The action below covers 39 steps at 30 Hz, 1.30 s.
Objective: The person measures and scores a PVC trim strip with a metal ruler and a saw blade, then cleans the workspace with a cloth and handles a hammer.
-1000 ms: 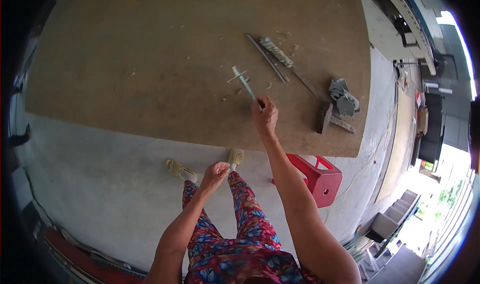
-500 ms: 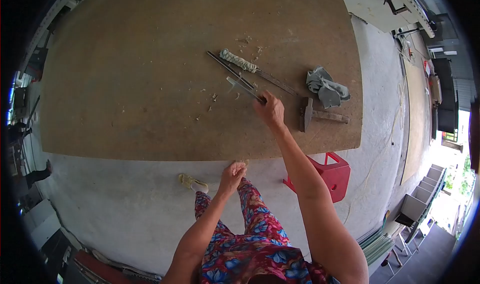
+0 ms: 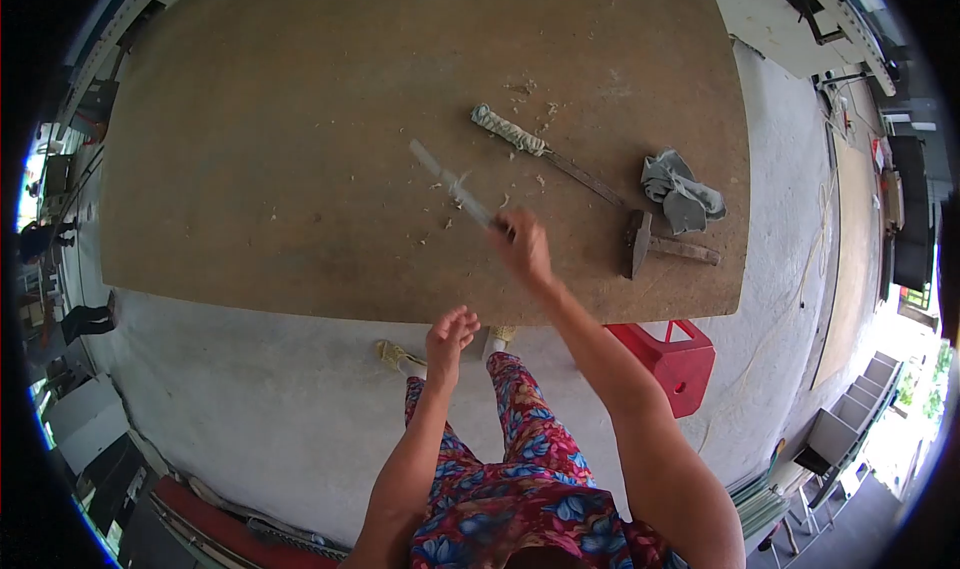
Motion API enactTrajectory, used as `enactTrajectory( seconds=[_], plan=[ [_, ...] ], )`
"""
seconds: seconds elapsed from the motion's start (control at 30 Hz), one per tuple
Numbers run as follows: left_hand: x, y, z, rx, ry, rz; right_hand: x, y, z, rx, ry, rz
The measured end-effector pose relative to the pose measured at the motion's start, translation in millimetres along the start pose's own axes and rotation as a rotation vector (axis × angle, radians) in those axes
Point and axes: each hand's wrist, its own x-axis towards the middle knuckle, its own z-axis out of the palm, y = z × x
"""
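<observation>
My right hand (image 3: 522,245) is closed around the near end of a long, narrow strip (image 3: 448,181), which looks greyish and is smeared by motion. The strip slants up and left over the brown tabletop (image 3: 230,199). Near the table's front edge, my left hand (image 3: 453,335) holds nothing, its fingers loosely bent and apart. Beyond the right hand lies a narrow flat metal blade (image 3: 588,179) with a cloth-wrapped handle (image 3: 508,129). To its right, a hammer (image 3: 640,245) rests with its wooden handle pointing right.
A crumpled grey cloth (image 3: 684,191) lies behind the hammer. Pale shavings (image 3: 527,89) are scattered over the tabletop. A red plastic stool (image 3: 680,374) stands under the front right edge. A person's legs (image 3: 88,319) show at the far left.
My right hand has moved left and slightly nearer, swinging the strip left and away from the wrapped-handle blade. My left hand has risen towards the table edge and its fingers have opened.
</observation>
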Motion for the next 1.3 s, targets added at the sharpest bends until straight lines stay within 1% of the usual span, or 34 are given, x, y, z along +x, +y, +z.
enactTrajectory(
  seconds=[0.07,0.1,0.13,0.2,0.23,0.3,0.33,0.37,0.47,0.5,0.57,0.6,0.67,0.7,0.77,0.8,0.87,0.9,1.0,1.07,1.1,1.17,1.2,1.27,1.3],
  plan=[
    [4.8,13.5,0.5,-0.358,0.038,0.003,-44.6,-18.5,9.6,0.171,-0.169,0.028],
    [6.4,18.0,-1.3,-0.537,0.056,0.002,-65.7,-25.7,17.0,0.21,-0.249,0.062],
    [8.9,15.9,-7.8,-0.529,0.06,0.058,-85.7,-32.3,24.4,0.249,-0.329,0.098],
    [17.4,4.9,-29.1,-0.512,0.069,0.17,-117.9,-45.0,36.9,0.244,-0.371,0.076],
    [15.7,3.0,-38.6,-0.498,0.108,0.189,-126.4,-48.8,42.6,0.243,-0.373,0.089],
    [3.6,5.8,-54.0,-0.596,0.14,0.121,-136.6,-55.0,54.5,0.241,-0.379,0.116],
    [-3.3,11.9,-58.0,-0.646,0.155,0.084,-138.0,-57.4,61.9,0.238,-0.378,0.09],
    [-9.8,16.1,-61.9,-0.673,0.12,0.1,-142.0,-60.5,70.5,0.236,-0.379,0.069],
    [-15.4,23.7,-73.1,-0.562,0.176,0.256,-144.0,-74.0,95.6,0.223,-0.407,0.056],
    [-16.6,29.7,-78.0,-0.579,0.192,0.26,-143.1,-80.0,103.9,0.217,-0.419,0.059],
    [-18.6,39.8,-89.0,-0.615,0.22,0.267,-144.1,-93.7,120.4,0.282,-0.367,0.059],
    [-18.1,38.7,-97.4,-0.54,0.259,0.293,-144.4,-98.8,127.6,0.313,-0.342,0.058],
    [-15.1,30.5,-118.7,-0.393,0.345,0.337,-145.5,-106.4,140.2,0.243,-0.397,0.053],
    [-13.7,23.7,-131.2,-0.437,0.409,0.333,-146.5,-110.0,146.7,0.209,-0.426,0.049],
    [-13.4,6.5,-161.4,-0.521,0.536,0.322,-152.1,-109.5,162.5,0.235,-0.355,0.045],
    [-13.2,-1.0,-177.5,-0.553,0.64,0.261,-153.9,-110.2,169.7,0.25,-0.319,0.041],
    [-11.8,-14.0,-210.1,-0.615,0.84,0.136,-150.9,-113.6,172.7,0.234,-0.338,0.124],
    [-11.6,-21.4,-226.9,-0.633,0.88,0.068,-149.5,-114.3,173.0,0.223,-0.344,0.167],
    [2.0,-72.6,-278.7,-0.668,0.882,-0.018,-148.8,-111.0,175.7,0.117,-0.302,0.121],
    [31.1,-130.7,-344.9,-0.719,0.697,-0.069,-148.2,-109.5,174.2,0.073,-0.237,0.096],
    [44.2,-145.9,-355.4,-0.74,0.597,-0.099,-148.5,-107.9,171.6,0.046,-0.198,0.086],
    [40.3,-93.9,-330.8,-0.606,0.713,-0.124,-149.7,-102.4,168.2,0.012,-0.132,0.054],
    [43.7,-88.6,-325.2,-0.457,0.725,-0.158,-149.4,-100.4,164.9,-0.003,-0.099,0.038],
    [51.8,-78.1,-323.9,-0.152,0.752,-0.199,-146.6,-107.0,151.6,-0.004,-0.102,0.077],
    [48.3,-68.4,-312.2,-0.165,0.691,-0.171,-146.3,-108.0,147.2,-0.019,-0.091,0.078]
  ],
)
